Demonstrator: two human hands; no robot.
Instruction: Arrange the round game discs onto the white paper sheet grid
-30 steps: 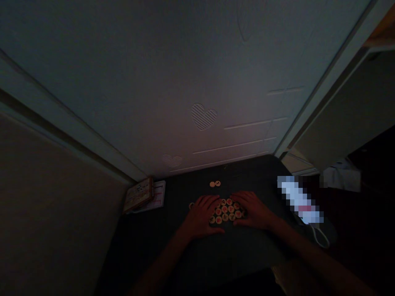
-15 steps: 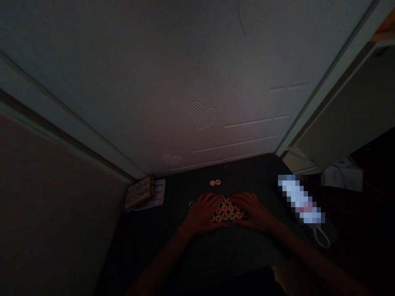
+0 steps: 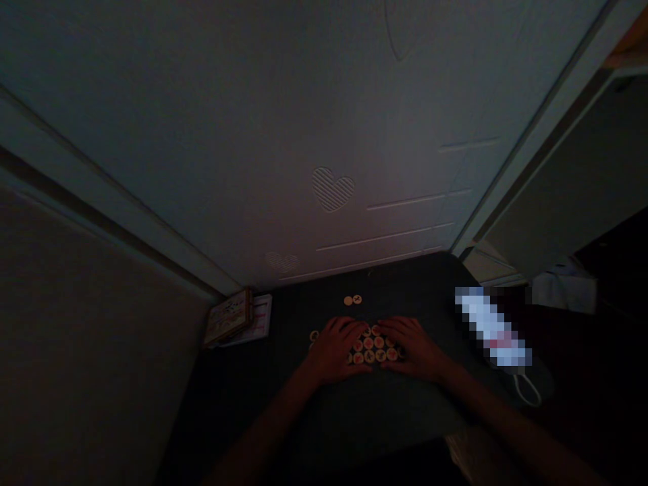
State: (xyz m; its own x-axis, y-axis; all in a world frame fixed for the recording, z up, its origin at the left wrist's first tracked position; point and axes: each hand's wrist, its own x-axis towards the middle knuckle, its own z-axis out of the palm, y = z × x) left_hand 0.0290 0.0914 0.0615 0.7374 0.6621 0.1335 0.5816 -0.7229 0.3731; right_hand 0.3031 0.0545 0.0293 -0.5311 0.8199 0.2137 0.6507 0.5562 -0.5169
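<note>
Several round wooden xiangqi pieces (image 3: 368, 343) lie flat in close rows, marked with red or dark characters. My left hand (image 3: 334, 349) curves around their left side, palm down, thumb along the near row and fingers over the far edge. From the right, my right hand (image 3: 414, 347) cups the group the same way. Both hands have thumb and fingers apart and touch the outer pieces, some of which they cover. Beyond my left hand's outer side, another piece (image 3: 314, 335) shows partly. Two more discs (image 3: 353, 300) sit side by side farther back, one plain and one marked.
The dark tabletop (image 3: 385, 412) meets a pale panel with embossed hearts (image 3: 333, 190). A box with a printed lid (image 3: 229, 316) rests at the left on a pink-and-white printed item (image 3: 262, 317). At the right edge lies a bright blurred object (image 3: 493, 327) near a looped cord (image 3: 529, 391).
</note>
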